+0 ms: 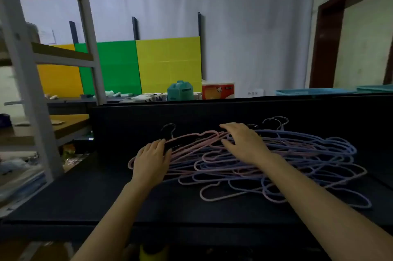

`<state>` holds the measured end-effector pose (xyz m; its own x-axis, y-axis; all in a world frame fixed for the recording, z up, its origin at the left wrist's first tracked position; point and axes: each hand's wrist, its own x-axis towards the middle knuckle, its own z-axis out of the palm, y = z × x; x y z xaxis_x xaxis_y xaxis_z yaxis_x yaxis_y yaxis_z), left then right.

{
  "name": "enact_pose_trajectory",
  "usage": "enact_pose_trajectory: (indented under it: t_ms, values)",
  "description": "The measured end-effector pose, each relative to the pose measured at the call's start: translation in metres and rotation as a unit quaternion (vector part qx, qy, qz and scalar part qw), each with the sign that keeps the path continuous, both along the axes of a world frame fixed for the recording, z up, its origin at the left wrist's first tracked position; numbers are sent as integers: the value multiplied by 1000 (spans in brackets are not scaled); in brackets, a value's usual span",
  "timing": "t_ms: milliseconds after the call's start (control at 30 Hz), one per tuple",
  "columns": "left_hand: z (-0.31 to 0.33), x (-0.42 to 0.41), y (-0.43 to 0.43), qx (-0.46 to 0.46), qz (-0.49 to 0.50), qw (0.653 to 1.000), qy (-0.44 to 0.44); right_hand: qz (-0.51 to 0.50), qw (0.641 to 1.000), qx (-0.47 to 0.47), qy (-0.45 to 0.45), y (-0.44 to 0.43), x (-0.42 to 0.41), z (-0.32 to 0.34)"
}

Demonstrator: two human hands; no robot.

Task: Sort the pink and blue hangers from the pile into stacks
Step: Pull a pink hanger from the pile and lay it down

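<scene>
A tangled pile of pink and blue hangers [297, 163] lies on the dark table [85, 197], right of centre. One pink hanger [200, 137] lies on top at the pile's left, its metal hook pointing away. My left hand [152, 159] rests on that hanger's left end, fingers curled around its bar. My right hand [244, 143] lies flat on the pile's top middle, fingers spread and touching the pink hanger's right shoulder. Blue hangers dominate the right side; pink ones stick out at the front.
A dark back panel [212, 112] rises behind the pile. A white metal shelf rack [27, 90] stands at the left. Behind the panel are a teal container [180, 90], a red-and-white box [218, 90], and blue trays [314, 91]. Bare table surface lies left of the pile.
</scene>
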<state>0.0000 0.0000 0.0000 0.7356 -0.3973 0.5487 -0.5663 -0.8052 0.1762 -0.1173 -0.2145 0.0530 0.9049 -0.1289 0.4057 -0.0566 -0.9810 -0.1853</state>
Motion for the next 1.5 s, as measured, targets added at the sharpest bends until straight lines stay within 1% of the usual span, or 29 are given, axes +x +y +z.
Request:
enact_pose_trajectory:
  t_ms: [100,167,267,333,400,533,733,867,1000,1200,1333,1400,1433,1500]
  values:
    - [-3,25,4,-8,19,999,44,18,1000,-19,-5,-9,23,6]
    - [-1,42,6,-8,23,993,116,28,999,-27,6,-13,39,11]
    - [-2,61,6,-73,5,968,239,49,998,-39,9,-19,58,17]
    - [-4,69,8,-96,-3,954,285,63,997,-47,6,-25,69,17]
    - [-5,75,9,-108,-13,946,306,76,996,-48,7,-29,79,17]
    - [-3,82,13,-100,-40,946,306,97,994,-51,13,-33,93,17]
    - [-3,95,20,-51,-70,960,268,117,991,-64,20,-30,106,20]
    - [-1,103,23,-42,-89,964,247,118,991,-58,24,-28,112,21]
    - [-2,109,27,-117,-113,952,260,109,993,-46,22,-28,114,24]
    - [-5,127,51,-163,-109,952,234,85,996,2,-16,-32,111,30]
    - [2,131,80,-195,-114,947,227,73,996,38,-18,-32,114,27]
    - [5,131,94,-197,-118,948,218,80,995,54,7,-28,116,25]
    - [5,133,101,-197,-116,949,217,88,994,56,38,-25,118,24]
    - [3,133,113,-204,-115,949,210,103,983,48,146,-17,121,21]
